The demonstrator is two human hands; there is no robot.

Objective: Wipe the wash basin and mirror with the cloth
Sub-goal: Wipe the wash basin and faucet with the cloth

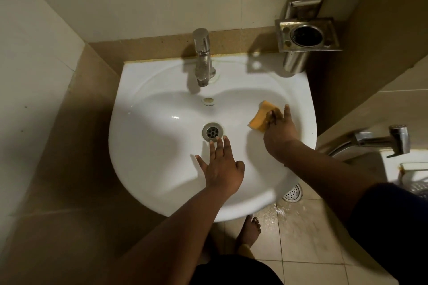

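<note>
right hand (279, 128) presses orange cloth (260, 118) inside basin (162, 169).

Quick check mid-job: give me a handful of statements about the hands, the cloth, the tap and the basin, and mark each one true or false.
1. The right hand holds the folded orange cloth against the white ceramic wash basin. True.
2. The left hand grips the chrome tap. False: it lies flat with straight fingers near the round metal drain.
3. Water runs from the tap. False: no stream shows.
4. The cloth is on the basin's right side. True.
</note>
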